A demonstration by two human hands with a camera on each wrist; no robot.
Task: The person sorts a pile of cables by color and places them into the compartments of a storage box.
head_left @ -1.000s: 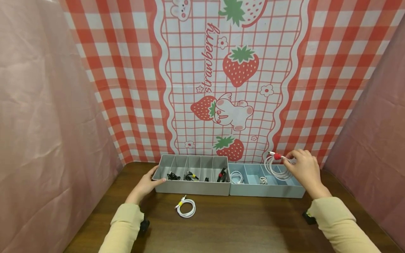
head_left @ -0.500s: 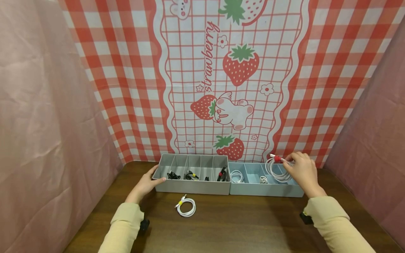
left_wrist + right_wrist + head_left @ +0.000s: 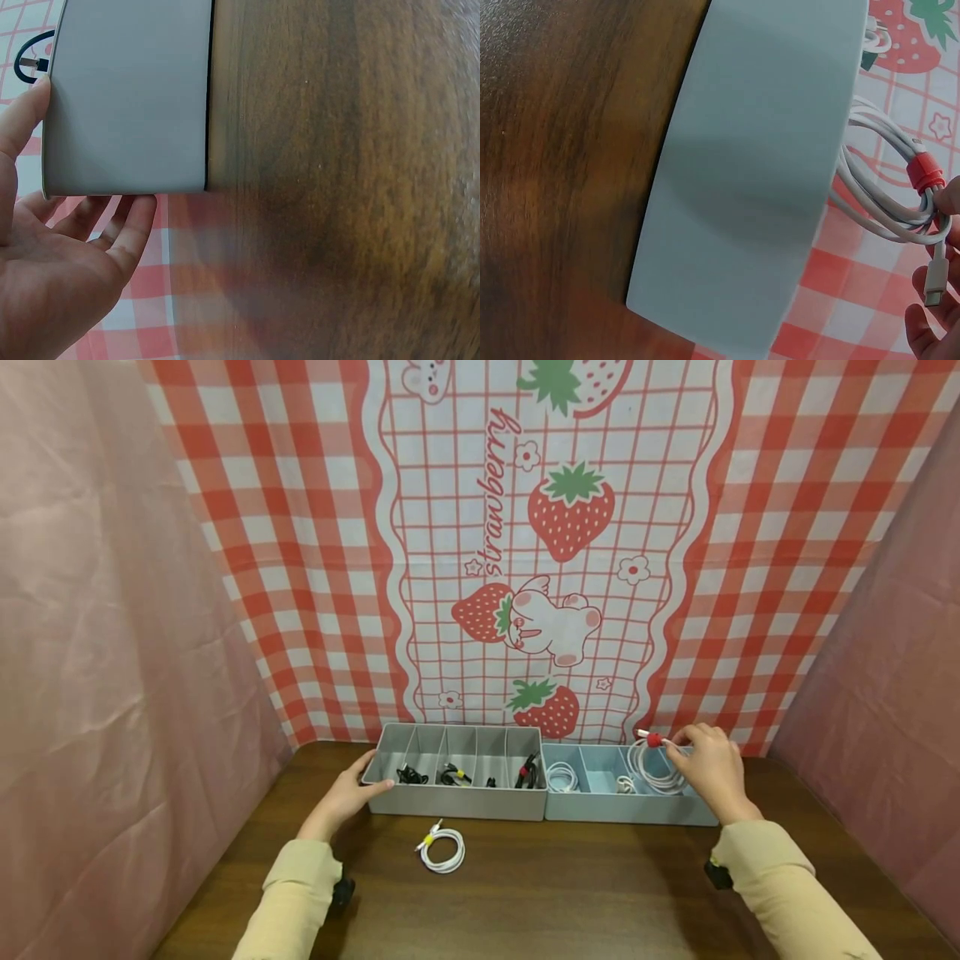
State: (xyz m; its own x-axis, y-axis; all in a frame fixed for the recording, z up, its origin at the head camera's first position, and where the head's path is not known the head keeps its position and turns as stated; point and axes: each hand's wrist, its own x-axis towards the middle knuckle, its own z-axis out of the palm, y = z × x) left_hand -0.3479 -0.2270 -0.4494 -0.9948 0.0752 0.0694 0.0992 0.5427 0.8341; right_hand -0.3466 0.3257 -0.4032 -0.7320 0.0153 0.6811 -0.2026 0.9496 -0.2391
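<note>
My right hand (image 3: 708,768) pinches a coiled white cable (image 3: 896,225) bundled with a red strap (image 3: 926,172). The coil hangs at the right part of the pale blue divided box (image 3: 630,810), its lower loops down behind the front rim. In the right wrist view, a USB-C plug (image 3: 935,281) dangles by my fingers. My left hand (image 3: 343,799) holds the left end of the grey divided box (image 3: 457,803), thumb at the front rim and fingers against the end wall. On the table before the grey box lies a coiled white cable with a yellow tie (image 3: 428,842).
Several black cables lie in the grey box, among them one with a yellow tie (image 3: 460,776) and one with a red tie (image 3: 524,773). The blue box also holds a white coil (image 3: 562,778) and a small white cable (image 3: 625,786). A strawberry-print cloth (image 3: 480,527) hangs close behind.
My right hand has moved a little left and down, bringing the red-strapped cable lower into the blue box. The left hand stays on the grey box.
</note>
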